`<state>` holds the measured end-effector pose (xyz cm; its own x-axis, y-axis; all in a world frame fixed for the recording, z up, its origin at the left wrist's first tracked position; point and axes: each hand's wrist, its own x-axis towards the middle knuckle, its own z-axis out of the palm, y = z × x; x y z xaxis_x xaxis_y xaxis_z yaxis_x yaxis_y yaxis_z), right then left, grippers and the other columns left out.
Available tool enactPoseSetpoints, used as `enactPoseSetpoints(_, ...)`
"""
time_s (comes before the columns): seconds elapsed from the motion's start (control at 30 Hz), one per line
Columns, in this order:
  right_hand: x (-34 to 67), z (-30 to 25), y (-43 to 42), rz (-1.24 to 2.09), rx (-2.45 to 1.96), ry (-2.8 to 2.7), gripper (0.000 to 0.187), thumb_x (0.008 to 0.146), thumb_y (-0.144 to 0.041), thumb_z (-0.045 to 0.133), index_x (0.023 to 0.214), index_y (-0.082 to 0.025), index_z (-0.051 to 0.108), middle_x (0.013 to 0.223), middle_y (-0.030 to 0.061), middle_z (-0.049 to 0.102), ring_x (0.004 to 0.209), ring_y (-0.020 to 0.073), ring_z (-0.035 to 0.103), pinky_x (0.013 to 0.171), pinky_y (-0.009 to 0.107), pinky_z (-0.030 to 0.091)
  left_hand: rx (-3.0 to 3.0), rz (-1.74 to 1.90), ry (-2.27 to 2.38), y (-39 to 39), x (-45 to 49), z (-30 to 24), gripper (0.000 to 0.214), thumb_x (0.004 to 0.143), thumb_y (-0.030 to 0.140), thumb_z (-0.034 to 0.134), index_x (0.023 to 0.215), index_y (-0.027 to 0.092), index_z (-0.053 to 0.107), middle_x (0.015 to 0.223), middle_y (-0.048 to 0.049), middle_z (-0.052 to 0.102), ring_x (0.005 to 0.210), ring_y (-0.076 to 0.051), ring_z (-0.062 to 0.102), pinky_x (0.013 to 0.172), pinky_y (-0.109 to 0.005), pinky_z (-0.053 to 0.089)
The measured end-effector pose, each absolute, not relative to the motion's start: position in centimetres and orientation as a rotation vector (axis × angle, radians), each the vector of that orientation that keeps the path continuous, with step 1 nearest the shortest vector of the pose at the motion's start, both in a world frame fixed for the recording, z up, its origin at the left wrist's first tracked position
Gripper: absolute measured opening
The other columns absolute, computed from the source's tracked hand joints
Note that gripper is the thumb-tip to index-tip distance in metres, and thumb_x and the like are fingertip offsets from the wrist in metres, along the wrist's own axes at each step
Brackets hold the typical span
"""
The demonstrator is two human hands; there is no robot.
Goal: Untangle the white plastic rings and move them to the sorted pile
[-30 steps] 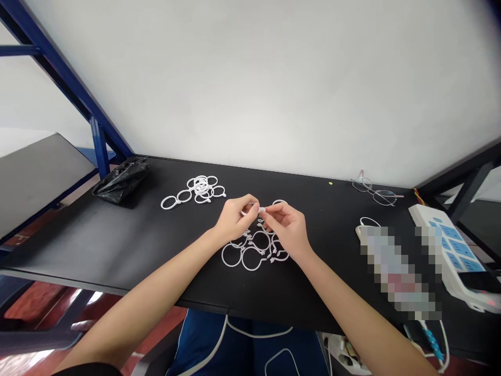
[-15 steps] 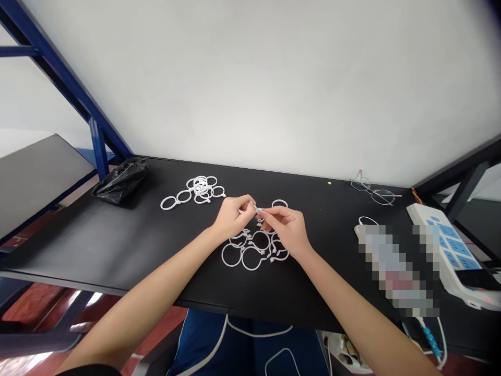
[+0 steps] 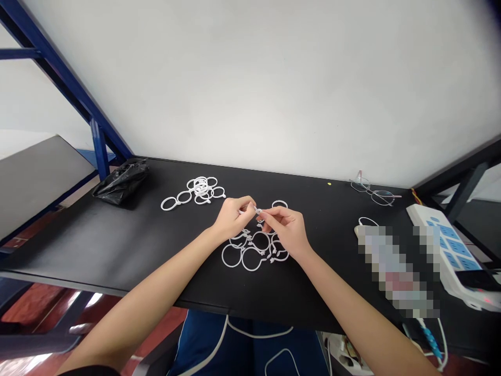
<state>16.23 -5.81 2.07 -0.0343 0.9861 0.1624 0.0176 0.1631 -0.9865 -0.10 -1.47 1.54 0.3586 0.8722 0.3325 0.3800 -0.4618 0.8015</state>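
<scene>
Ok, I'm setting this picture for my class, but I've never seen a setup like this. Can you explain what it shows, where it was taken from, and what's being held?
There's no machine here, only a person's two bare hands. The picture comes from a camera worn on their head, looking forward and down. On the black tabletop lie two groups of thin white rings, one under the hands and one farther left. Also there are a black plastic bag, eyeglasses and a power strip. The left hand and right hand meet in the middle, their fingertips pinching a small white piece, mostly hidden by the fingers.
</scene>
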Motion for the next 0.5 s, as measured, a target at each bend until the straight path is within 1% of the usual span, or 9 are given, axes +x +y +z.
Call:
enactPoseSetpoints(0.23,16.27,1.74,-5.69,1.090,-1.072,-1.318,0.020,0.077,-0.040,0.073,0.077,-0.020,0.074,0.071,0.0029,0.071,0.051,0.0131,0.062,0.053,0.029,0.054,1.992,1.028,1.083,-1.52,0.03,1.82,0.024,0.084,0.026,0.043,0.066,0.015,0.055,0.050,0.0049,0.040,0.047,-0.007,0.030,0.049,-0.022,0.025)
enactPoseSetpoints(0.5,16.22,1.90,-5.68,1.094,-1.082,-1.306,0.021,0.076,-0.041,0.073,0.077,-0.020,0.073,0.072,0.0030,0.071,0.050,0.0125,0.061,0.052,0.030,0.055,1.990,1.018,1.053,-1.51,-0.12,1.61,0.028,0.088,0.028,0.042,0.066,0.014,0.054,0.051,0.0046,0.040,0.048,-0.007,0.030,0.050,-0.022,0.025)
